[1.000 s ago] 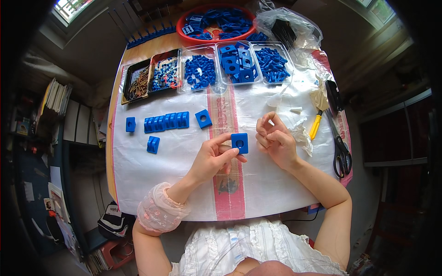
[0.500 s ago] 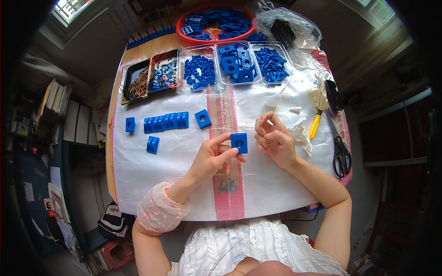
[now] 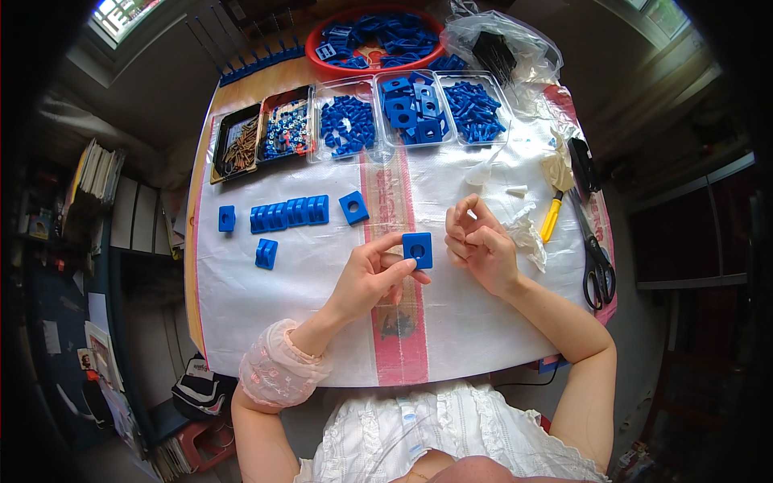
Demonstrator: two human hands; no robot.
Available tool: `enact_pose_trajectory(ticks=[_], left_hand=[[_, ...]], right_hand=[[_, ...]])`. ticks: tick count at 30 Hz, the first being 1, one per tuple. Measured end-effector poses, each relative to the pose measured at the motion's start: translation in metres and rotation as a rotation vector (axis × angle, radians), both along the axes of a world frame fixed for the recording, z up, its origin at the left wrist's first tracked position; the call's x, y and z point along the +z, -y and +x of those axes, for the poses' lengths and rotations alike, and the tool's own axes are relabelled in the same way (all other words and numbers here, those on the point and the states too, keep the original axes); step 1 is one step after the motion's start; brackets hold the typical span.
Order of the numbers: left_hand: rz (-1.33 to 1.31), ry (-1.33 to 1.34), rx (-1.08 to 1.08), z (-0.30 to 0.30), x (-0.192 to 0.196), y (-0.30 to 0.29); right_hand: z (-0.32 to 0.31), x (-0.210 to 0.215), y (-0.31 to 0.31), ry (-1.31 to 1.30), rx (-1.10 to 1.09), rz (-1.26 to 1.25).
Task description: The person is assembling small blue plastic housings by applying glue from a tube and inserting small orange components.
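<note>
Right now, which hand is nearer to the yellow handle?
Right: the right hand is left of the yellow handle, slightly lower in the picture. The left hand is much farther left, holding a blue piece.

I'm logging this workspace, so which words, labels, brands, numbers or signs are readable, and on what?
I won't copy out wording; this is where print shows:
Pink stripe of the white table cover: reddish lettering, too faded to read reliably.
Dark-and-white bag at lower left: small lettering, too small to read.
Blue block in the left hand: no text visible on the face shown.
</note>
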State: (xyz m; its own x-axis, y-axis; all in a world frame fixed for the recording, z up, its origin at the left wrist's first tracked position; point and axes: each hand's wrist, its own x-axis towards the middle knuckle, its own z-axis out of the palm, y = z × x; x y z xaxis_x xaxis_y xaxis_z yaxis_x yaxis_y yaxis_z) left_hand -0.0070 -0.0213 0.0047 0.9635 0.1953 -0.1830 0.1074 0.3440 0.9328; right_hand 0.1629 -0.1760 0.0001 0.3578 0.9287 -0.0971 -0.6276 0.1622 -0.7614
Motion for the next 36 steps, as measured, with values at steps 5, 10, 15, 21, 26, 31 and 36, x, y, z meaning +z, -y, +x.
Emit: enact_pose_trajectory(ticks=[5, 10, 15, 21, 26, 31, 36], left_hand=[[0.005, -0.007, -0.009, -0.0008, -0.0001, -0.0007], [0.003, -0.015, 0.001, -0.0004, 0.0015, 0.0001], [-0.010, 0.006, -0.008, -0.0009, -0.0008, -0.0004], [-0.013, -0.003, -0.002, -0.0002, 0.0002, 0.0002], [0.000, -0.009, -0.016, -0.0005, -0.0021, -0.0009], [-0.003, -0.004, -0.020, -0.0002, -0.0025, -0.0009], [-0.011, -0.013, -0.020, -0.0003, -0.0015, -0.0008]], right_hand=[[0.0006, -0.0029, 0.0008, -0.027, 0.006, 0.028], [-0.0021, -0.0022, 0.0007, 0.063, -0.014, -0.025], [-0.0001, -0.0035, -0.0006, 0.007, -0.002, 0.022], [0.0027, 0.0011, -0.0011, 0.066, -0.015, -0.032], [0.0050, -0.0047, -0.0004, 0.012, 0.008, 0.014], [0.0048, -0.0028, -0.0008, -0.018, 0.019, 0.031], [0.0046, -0.0048, -0.0007, -0.004, 0.024, 0.043]])
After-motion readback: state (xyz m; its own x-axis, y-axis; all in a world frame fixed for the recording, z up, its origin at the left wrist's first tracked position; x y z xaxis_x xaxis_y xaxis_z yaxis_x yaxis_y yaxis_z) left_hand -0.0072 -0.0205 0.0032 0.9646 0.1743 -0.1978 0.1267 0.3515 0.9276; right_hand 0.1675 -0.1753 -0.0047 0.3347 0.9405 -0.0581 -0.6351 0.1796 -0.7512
